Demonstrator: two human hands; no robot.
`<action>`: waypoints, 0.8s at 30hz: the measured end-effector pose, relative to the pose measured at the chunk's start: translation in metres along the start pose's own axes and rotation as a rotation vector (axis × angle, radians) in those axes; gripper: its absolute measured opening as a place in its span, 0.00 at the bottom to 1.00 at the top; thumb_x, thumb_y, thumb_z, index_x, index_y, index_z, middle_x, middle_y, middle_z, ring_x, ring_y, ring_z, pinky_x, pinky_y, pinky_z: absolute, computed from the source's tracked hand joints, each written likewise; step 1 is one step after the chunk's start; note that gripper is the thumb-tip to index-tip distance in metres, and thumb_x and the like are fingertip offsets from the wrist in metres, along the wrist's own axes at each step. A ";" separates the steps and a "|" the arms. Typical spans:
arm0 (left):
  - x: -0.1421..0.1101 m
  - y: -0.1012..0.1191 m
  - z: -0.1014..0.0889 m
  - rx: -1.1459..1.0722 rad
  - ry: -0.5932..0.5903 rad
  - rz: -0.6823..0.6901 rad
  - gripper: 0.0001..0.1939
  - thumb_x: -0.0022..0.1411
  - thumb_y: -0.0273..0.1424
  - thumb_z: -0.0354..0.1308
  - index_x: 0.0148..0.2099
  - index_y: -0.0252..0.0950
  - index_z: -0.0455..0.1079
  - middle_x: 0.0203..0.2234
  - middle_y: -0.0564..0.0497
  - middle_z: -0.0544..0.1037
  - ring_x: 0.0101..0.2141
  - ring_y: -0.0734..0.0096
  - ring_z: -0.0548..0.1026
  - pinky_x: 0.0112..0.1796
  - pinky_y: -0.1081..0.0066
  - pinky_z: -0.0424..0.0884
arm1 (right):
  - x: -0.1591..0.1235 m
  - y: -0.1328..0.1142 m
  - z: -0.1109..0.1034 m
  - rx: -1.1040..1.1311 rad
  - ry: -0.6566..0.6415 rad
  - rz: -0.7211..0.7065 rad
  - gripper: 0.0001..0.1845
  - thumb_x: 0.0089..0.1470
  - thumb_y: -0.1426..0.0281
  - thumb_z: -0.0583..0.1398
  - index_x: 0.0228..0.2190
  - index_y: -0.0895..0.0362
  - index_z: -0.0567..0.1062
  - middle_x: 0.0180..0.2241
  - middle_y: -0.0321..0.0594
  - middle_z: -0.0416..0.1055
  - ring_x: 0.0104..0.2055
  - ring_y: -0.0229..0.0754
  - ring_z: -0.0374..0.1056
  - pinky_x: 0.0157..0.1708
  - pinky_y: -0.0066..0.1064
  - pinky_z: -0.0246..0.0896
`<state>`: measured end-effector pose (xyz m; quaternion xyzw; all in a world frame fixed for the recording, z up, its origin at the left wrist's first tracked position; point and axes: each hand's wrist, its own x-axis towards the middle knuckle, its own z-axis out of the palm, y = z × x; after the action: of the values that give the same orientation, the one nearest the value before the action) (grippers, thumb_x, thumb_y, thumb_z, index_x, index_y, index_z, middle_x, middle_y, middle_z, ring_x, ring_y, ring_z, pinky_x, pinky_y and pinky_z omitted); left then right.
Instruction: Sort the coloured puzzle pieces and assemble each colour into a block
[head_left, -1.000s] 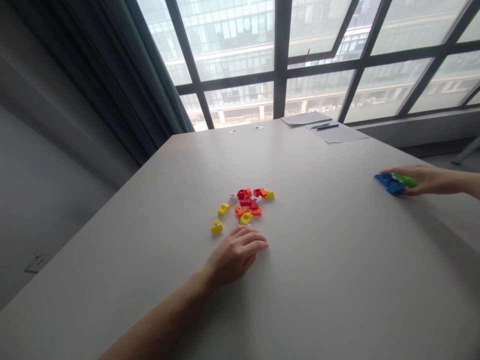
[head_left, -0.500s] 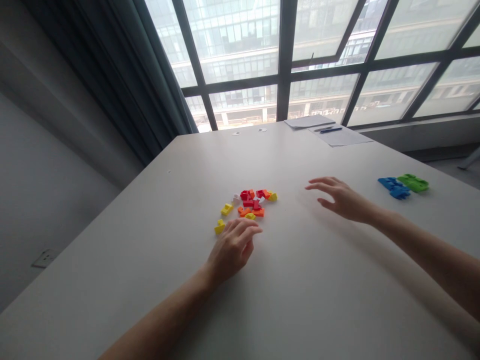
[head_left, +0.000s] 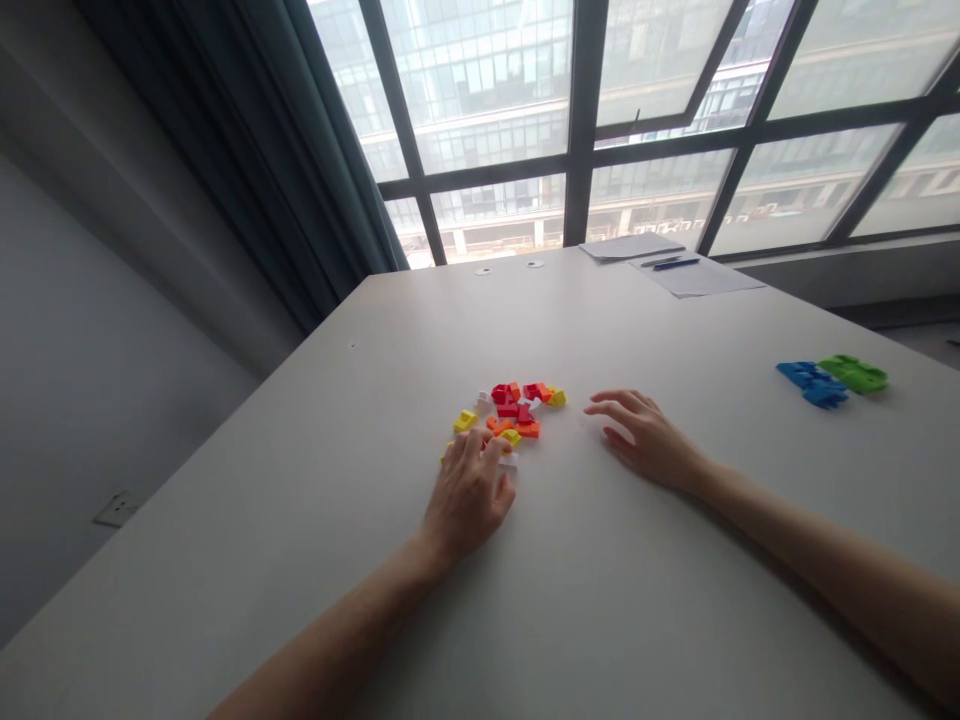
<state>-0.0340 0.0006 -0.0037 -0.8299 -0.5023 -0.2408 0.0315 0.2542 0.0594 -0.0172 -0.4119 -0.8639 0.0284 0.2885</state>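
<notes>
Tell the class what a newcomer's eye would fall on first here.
Probably the cluster of red, orange, yellow and white pieces, mid-picture on the white table, with the left hand over its near side and the right hand just to its right. The blue pieces and green pieces, side by side toward the table's right edge, likely come next.

the bare left hand [head_left: 466, 495] partly covers small red, orange, yellow and white plastic blocks [head_left: 508, 410]; the bare right hand [head_left: 641, 435] is near them, above the flat white table [head_left: 600, 610].
</notes>
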 end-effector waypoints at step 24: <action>0.000 0.004 -0.007 -0.154 0.209 0.220 0.04 0.65 0.28 0.58 0.42 0.37 0.68 0.32 0.52 0.77 0.34 0.68 0.75 0.42 0.65 0.68 | 0.000 -0.059 -0.003 0.328 -0.038 0.001 0.09 0.61 0.67 0.56 0.41 0.52 0.74 0.41 0.44 0.75 0.45 0.45 0.70 0.47 0.41 0.65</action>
<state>-0.0332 -0.0034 0.0031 -0.8501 -0.3826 -0.3588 0.0463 0.2147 0.0198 0.0021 -0.3590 -0.8528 0.1768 0.3357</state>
